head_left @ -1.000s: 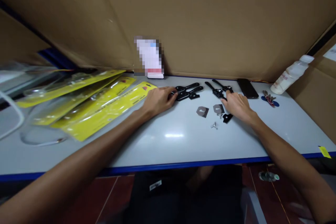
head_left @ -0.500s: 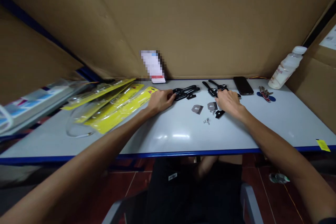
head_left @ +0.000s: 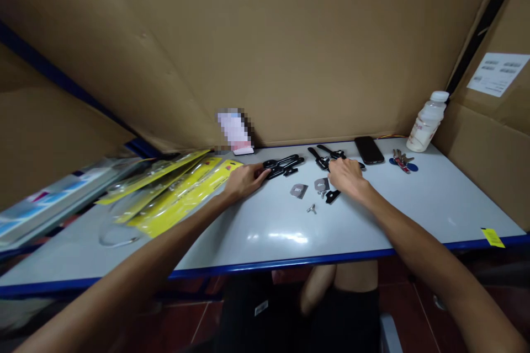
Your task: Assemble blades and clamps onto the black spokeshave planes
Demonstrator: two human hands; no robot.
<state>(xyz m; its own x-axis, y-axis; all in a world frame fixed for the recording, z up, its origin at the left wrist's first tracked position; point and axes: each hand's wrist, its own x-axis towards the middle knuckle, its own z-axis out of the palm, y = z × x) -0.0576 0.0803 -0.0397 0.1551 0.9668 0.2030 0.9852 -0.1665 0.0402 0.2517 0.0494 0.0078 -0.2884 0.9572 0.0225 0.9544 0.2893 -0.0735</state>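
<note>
My left hand (head_left: 244, 181) rests on the table with its fingers closed on the left ends of black metal spokeshave bodies (head_left: 285, 165), which lie side by side. To the right, my right hand (head_left: 346, 175) is curled over a second group of black spokeshave bodies (head_left: 323, 159) and hides part of them; its fingertips grip there. Between the hands and nearer me lie a grey slotted blade (head_left: 298, 191) and another slotted blade (head_left: 321, 185). A small black cap plate (head_left: 332, 196) sits beside my right hand. Silver thumbscrews (head_left: 312, 209) lie close by.
Yellow-backed clear blister packs (head_left: 182, 198) are heaped at the left, beside a white-and-blue box (head_left: 53, 198). A lit phone (head_left: 236, 132) leans on the cardboard wall. A dark phone (head_left: 369, 150), keys (head_left: 401, 161) and a bottle (head_left: 426, 124) stand or lie at the right.
The camera view has tilted up and turned slightly right, so everything appears lower and further left. Both hands stay at the same black parts, with no clear movement over the table.
</note>
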